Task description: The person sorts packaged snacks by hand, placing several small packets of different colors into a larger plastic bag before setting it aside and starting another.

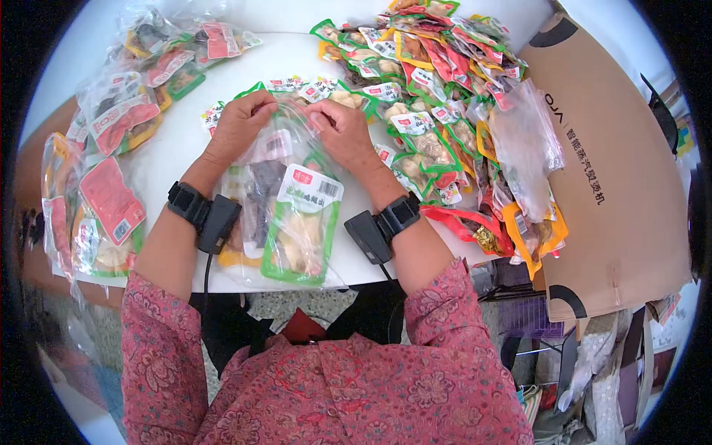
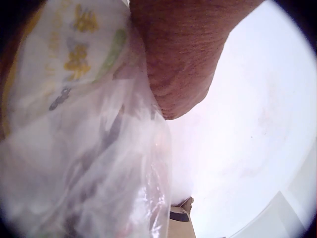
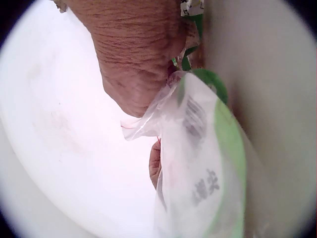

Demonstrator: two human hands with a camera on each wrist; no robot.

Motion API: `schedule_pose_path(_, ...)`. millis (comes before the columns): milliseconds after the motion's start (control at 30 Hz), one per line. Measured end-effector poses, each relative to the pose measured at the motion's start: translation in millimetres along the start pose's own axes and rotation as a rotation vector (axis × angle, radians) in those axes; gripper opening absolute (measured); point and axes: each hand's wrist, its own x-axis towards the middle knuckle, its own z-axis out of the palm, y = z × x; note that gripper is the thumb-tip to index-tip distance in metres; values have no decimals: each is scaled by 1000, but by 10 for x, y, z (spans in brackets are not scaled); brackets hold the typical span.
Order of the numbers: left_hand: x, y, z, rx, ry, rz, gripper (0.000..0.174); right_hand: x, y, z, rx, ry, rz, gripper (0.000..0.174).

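A clear plastic bag (image 1: 248, 174) stands upright near the table's front edge, several food packets inside it. Frontmost in it is a white-topped, green-edged packet (image 1: 302, 222) with pale pieces showing. My left hand (image 1: 241, 124) pinches the bag's top edge on the left, thumb against curled fingers. At the right end of that edge my right hand (image 1: 345, 135) pinches too. In the left wrist view the bag (image 2: 119, 168) hangs beside the left hand (image 2: 181, 64). The right wrist view has the right hand (image 3: 133, 59) at the bag's gathered rim (image 3: 148, 121).
Filled clear bags (image 1: 122, 122) line the left side of the white table (image 1: 182, 122). A large heap of loose packets (image 1: 426, 81) covers the back right. Another plastic bag (image 1: 523, 141) lies on the heap, against a brown cardboard box (image 1: 601, 222).
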Motion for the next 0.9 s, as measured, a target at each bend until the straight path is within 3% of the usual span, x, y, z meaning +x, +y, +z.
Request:
schedule_pose_path(700, -8, -33, 28, -33, 33, 10, 9, -22, -68, -14, -43, -33, -25, 14)
schedule_pose_path(767, 4, -57, 6, 14, -48, -8, 10, -15, -74, -6, -29, -28, -22, 14)
schedule_pose_path(900, 1, -80, 4, -3, -39, 9, 10, -10, -34, 31, 1, -18, 35, 13)
